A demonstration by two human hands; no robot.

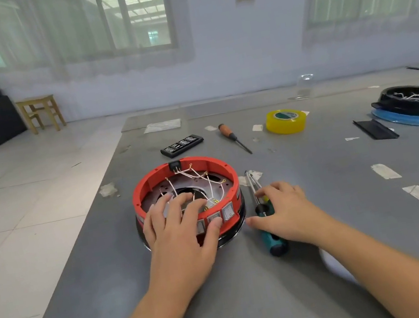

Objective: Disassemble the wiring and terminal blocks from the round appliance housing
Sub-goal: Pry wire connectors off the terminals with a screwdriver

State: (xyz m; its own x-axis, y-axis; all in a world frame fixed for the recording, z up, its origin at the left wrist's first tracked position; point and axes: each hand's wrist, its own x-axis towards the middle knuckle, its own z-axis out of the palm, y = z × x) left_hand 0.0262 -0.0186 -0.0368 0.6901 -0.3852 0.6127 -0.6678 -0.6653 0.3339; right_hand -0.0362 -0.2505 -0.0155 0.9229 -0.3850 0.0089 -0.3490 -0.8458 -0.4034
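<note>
I'm steadying the red housing (186, 191), which is sitting mid-table toward the near left, with my left hand (179, 234): fingers spread over the near rim, thumb pressing the outer wall. My right hand (284, 210) is hovering, fingers loosely splayed, over the teal screwdriver (270, 235) just right of the housing; whether it's touching yet, I can't quite tell. The shell is looking rigid and light enough to slide, so bracing the rim suits. The white wires (201, 180) are looking thin and floppy, best taken by their terminals. The table (333, 263) is offering open room nearby; its left edge is lying close.
</note>
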